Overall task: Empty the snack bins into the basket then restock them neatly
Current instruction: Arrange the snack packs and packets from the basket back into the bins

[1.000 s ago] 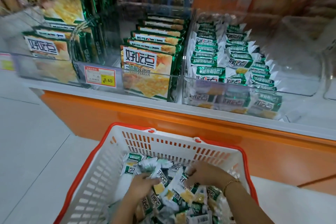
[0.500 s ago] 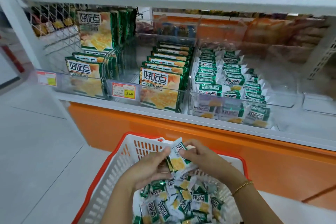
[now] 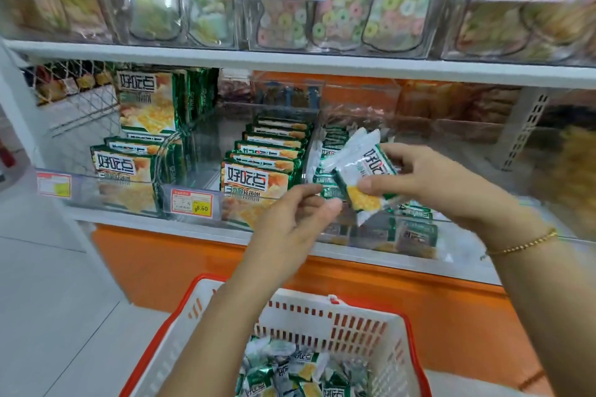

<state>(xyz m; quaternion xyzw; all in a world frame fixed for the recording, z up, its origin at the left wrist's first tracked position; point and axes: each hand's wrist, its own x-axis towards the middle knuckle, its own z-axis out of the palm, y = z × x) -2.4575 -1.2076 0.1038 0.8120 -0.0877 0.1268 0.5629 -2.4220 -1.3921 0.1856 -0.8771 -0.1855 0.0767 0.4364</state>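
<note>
Here's the snack packet (image 3: pixel 364 177), white and green with a yellow cracker printed on it. It's up in the air just in front of the shelf's front edge, tilted with its crimped end pointing up and to the left. Our right hand (image 3: pixel 429 180) has it pinched, thumb on the printed face and fingers curled round the back. Our left hand (image 3: pixel 290 229) sits right beside the packet's lower left corner, fingers curled in, forefinger tip close to the thumb. We cannot tell whether it nips the wrapper's edge or only sits next to it. A thin gold bracelet (image 3: pixel 522 245) rides on the right wrist.

Just behind the packet stands the clear bin (image 3: pixel 451 229) on the lower shelf (image 3: pixel 113 216), with rows of the same little packets in it, mostly hidden by our hands. To its left, big cracker packs (image 3: pixel 254 184) stand upright in a file, with a price tag (image 3: pixel 192 205) reading 8.60 at the shelf's front edge. Below our forearms, the white basket (image 3: pixel 322 303) with its red rim sits before the shelf's orange base, and a heap of loose packets (image 3: pixel 290 371) lies in it. The upper shelf is blurred, but we make out bags of ring-shaped sweets (image 3: pixel 342 19).
</note>
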